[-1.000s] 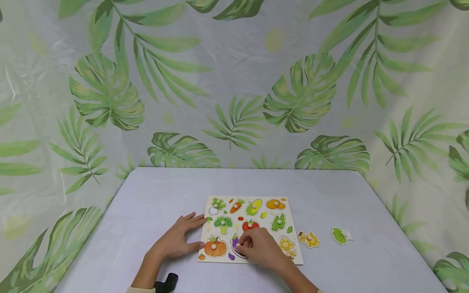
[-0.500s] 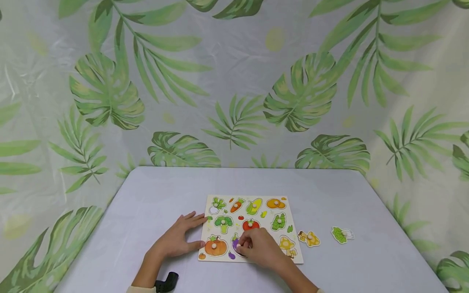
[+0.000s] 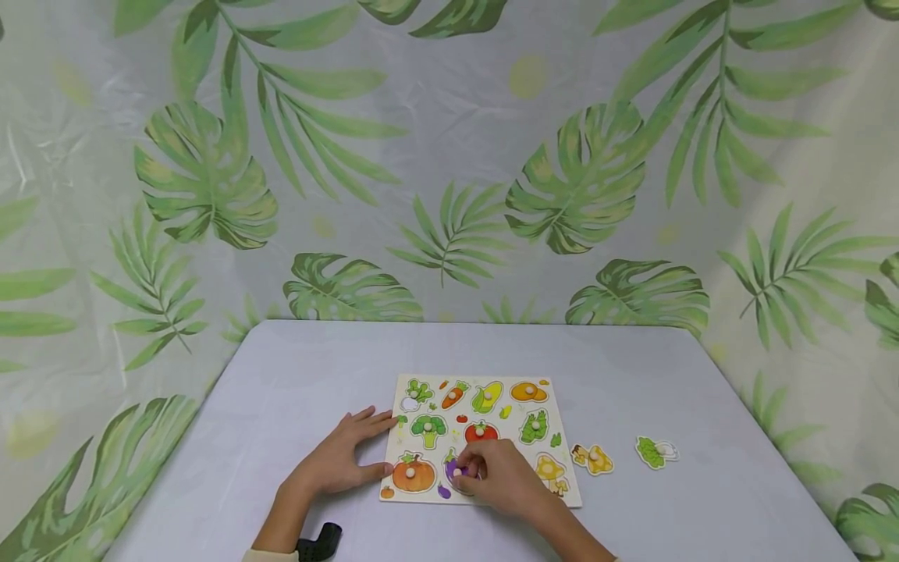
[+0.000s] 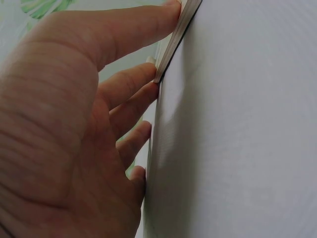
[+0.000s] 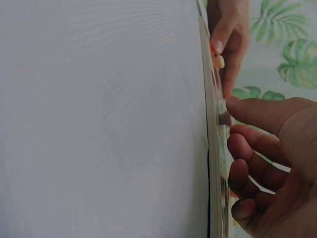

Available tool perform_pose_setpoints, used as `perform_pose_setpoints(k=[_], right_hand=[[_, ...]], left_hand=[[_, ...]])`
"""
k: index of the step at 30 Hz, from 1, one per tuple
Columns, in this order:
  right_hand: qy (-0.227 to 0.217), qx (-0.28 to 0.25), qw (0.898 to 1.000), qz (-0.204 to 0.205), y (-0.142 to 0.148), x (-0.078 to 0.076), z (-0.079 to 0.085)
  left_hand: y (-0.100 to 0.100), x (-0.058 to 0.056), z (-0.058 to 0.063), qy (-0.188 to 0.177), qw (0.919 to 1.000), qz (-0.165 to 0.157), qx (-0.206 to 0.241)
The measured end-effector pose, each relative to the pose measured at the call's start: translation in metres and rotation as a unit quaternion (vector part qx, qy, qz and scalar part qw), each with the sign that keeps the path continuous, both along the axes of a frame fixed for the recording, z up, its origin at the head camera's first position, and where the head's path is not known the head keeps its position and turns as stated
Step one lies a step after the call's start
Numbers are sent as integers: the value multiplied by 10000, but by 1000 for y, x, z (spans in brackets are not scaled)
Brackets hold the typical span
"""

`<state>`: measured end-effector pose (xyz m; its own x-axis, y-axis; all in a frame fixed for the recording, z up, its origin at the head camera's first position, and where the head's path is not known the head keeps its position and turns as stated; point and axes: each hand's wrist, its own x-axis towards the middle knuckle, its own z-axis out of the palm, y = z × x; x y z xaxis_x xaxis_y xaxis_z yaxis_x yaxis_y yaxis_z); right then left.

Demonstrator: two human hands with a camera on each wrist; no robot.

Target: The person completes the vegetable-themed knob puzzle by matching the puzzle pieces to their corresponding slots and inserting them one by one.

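Observation:
A wooden peg puzzle board (image 3: 509,429) with vegetable pictures lies on the table. My right hand (image 3: 504,478) is over its lower middle, thumb and index finger pinching the knob (image 5: 224,118) of the purple eggplant piece (image 3: 453,465), which it partly covers. The eggplant lies at its outlined spot between the pumpkin piece (image 3: 414,474) and the mushroom picture (image 3: 550,468). At the board's left edge rests my left hand (image 3: 342,453), fingers spread and fairly straight. In the left wrist view, the thumb and fingertips (image 4: 148,71) touch the board's side.
Right of the board lie a loose yellow mushroom piece (image 3: 598,460) and a green-and-white leafy vegetable piece (image 3: 650,453). A black object (image 3: 327,541) sits by my left wrist. Leaf-patterned cloth (image 3: 449,156) hangs behind and beside the white table (image 3: 337,351).
My right fingers have shifted very slightly at the eggplant piece, and a little more of its purple shows. The left hand stays at the board's edge.

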<state>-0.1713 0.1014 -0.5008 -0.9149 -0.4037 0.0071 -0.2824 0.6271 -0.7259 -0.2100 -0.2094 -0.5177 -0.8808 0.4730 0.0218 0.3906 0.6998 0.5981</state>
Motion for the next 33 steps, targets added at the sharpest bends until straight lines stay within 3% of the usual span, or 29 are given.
perform_pose_setpoints(k=[13,33], right_hand=[[391,-105,9992,-40,22,-2,1],[687,-60,9964,-495,67,-4,16]], left_hand=[[-1,0,-2,-71,10000,-27,2],[0,0,-1,-118,9999,-2,-34]])
